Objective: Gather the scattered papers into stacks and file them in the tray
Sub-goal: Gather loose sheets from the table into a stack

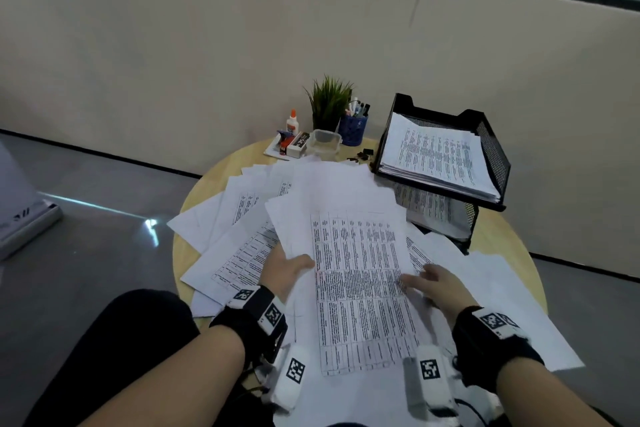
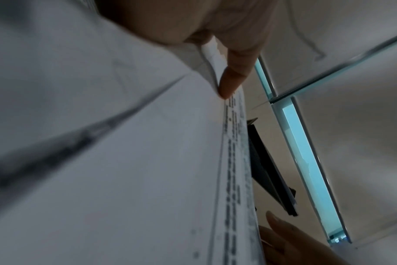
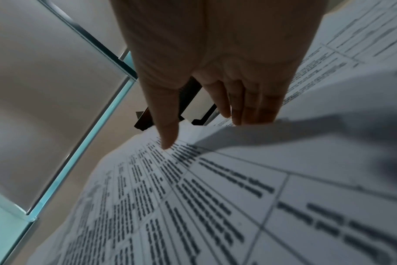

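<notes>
A printed sheet with a table (image 1: 356, 288) tops a small stack lifted over the scattered papers (image 1: 242, 253) on the round wooden table (image 1: 502, 236). My left hand (image 1: 294, 270) pinches the stack's left edge, with its thumb (image 2: 229, 84) on top and the fingers underneath. My right hand (image 1: 422, 279) pinches the right edge, where the thumb (image 3: 168, 136) lies on the print and the fingers (image 3: 249, 111) slip under. The black mesh two-tier tray (image 1: 491, 149) stands at the back right, with a pile of papers (image 1: 436, 156) in its top tier and more in the lower tier.
Behind the papers stand a potted plant (image 1: 329, 104), a blue pen cup (image 1: 353, 130), a glue bottle (image 1: 292, 121), a clear plastic box (image 1: 323, 144), a small box (image 1: 298, 144) and black binder clips (image 1: 363, 154). Loose sheets (image 1: 519, 305) overhang the table's right edge.
</notes>
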`<act>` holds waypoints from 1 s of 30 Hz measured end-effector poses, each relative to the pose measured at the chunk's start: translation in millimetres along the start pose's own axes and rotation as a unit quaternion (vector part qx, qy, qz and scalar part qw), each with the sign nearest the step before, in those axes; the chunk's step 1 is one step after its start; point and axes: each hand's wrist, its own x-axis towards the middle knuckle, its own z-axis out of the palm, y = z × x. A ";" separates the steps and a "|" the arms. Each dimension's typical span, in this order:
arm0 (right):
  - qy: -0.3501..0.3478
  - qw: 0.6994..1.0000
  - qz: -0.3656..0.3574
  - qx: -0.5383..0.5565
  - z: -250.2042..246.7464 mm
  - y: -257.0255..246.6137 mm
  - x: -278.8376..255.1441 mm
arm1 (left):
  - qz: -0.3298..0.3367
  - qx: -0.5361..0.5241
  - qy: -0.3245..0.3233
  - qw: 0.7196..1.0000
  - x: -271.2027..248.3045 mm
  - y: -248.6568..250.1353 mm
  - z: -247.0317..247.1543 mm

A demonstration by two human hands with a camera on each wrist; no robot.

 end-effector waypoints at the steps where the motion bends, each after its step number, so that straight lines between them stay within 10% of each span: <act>1: -0.020 0.999 0.009 0.033 0.9 -1.4 -0.9 | 0.004 -0.012 -0.012 1.000 -0.2 2.7 -0.7; 5: -0.109 0.988 0.027 0.109 7.2 -5.7 -1.2 | -0.004 -0.036 -0.057 0.998 1.3 7.5 -0.5; 22: -0.154 0.977 0.021 0.143 2.4 -6.8 3.4 | -0.018 0.042 -0.001 0.999 12.5 -3.6 -20.9; 30: -0.140 0.977 0.031 0.157 12.9 -20.6 -5.0 | -0.009 -0.024 -0.071 0.997 9.4 4.0 -18.7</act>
